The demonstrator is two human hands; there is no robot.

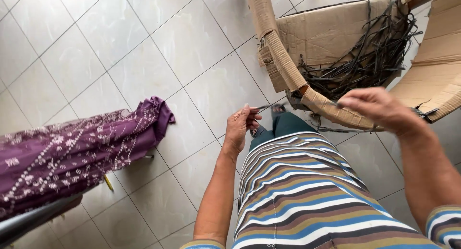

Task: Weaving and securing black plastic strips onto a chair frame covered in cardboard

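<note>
Two hands in view, both the person's own. One thin dark strip [269, 106] runs between them, held level above the tiled floor [120, 47], just on the near side of the cardboard box [326, 33].

The left hand [241, 126] has thumb and fingertips pinched shut on the strip's left end. The right hand [377, 107] is curled closed at the strip's right end; its grip point is blurred, so whether it truly clamps the strip cannot be told.

The strip is narrow, flat, blackish-grey and nearly straight; its middle stretch is faint against the box rim.

One open cardboard box, worn and bowed, stands far right. Inside lies one tangled heap of similar dark strips [365, 57]; the number cannot be counted.

One purple embroidered cloth [77, 153] is draped at near left, well apart from the hands. One striped shirt [297, 196] fills the near centre.
</note>
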